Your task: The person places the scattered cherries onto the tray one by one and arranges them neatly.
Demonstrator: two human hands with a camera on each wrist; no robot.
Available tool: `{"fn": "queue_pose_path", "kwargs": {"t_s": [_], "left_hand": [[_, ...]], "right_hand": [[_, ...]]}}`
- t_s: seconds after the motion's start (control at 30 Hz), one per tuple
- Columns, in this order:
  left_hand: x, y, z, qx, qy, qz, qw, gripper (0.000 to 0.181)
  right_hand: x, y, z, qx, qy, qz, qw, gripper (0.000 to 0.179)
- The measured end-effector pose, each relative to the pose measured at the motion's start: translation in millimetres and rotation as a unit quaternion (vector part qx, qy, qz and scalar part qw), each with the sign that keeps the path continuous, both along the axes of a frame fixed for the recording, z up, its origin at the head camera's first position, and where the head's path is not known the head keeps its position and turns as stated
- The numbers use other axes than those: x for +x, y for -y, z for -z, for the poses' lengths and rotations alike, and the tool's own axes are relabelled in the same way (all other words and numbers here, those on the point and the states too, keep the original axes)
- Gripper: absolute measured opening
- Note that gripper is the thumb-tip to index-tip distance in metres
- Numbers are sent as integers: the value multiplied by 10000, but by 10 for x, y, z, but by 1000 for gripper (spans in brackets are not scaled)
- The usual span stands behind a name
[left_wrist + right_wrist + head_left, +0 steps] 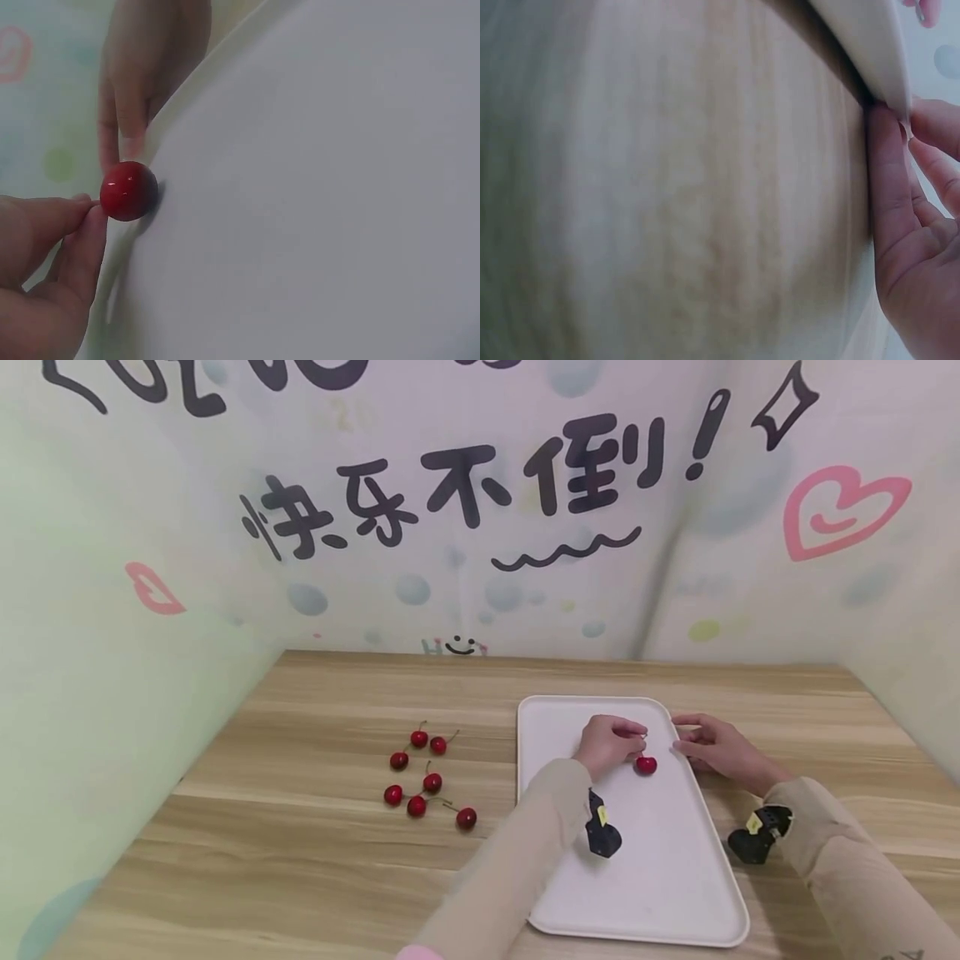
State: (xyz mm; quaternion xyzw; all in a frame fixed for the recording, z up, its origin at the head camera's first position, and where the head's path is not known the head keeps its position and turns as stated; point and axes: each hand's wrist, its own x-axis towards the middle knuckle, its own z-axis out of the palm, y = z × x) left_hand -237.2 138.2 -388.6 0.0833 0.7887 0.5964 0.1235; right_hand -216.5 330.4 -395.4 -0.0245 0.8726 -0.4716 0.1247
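Note:
Over the far right part of a white tray [647, 893], my left hand [606, 745] pinches a red cherry [646, 766] by its stem between thumb and fingertip. In the left wrist view the glossy cherry [129, 191] hangs just off those fingertips, close to the tray's surface. My right hand [723, 750] holds the tray's right rim near the far corner. From the right wrist view, the thumb and fingers of the right hand [922, 255] are on either side of the rim [870, 37].
Several more red cherries [417, 807] with stems lie on the wooden table [300, 852], left of the tray. Behind the table hangs a pale printed backdrop [450, 585] with black characters and hearts. A small black device [602, 831] sits at each wrist.

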Motion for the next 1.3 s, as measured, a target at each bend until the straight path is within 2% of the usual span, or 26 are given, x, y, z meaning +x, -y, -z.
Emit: {"fn": "queue_pose_path", "kwargs": {"t_s": [0.1,0.17,0.37,0.57,1.0,1.3], "left_hand": [[-4,-33,37,-68,25,-147,9999,10],[-8,-43,55,-196,-81,-185,9996,10],[-22,-41,77,-436,-401,-157,9981,9],[-25,-33,99,-586,-510,-159,9969,7],[8,-23,85,-762,-787,-189,9938,6],[-13,-13,100,-742,-894,-147,9931,6]], "right_hand": [[0,-6,2,44,17,22,10000,61],[0,-4,1,30,13,12,10000,61],[1,-5,3,-123,-12,14,9999,61],[0,-17,10,-190,-53,1,9998,61],[3,-10,5,-217,-82,-23,9997,58],[-6,-4,2,-132,-37,8,9999,58]]}}
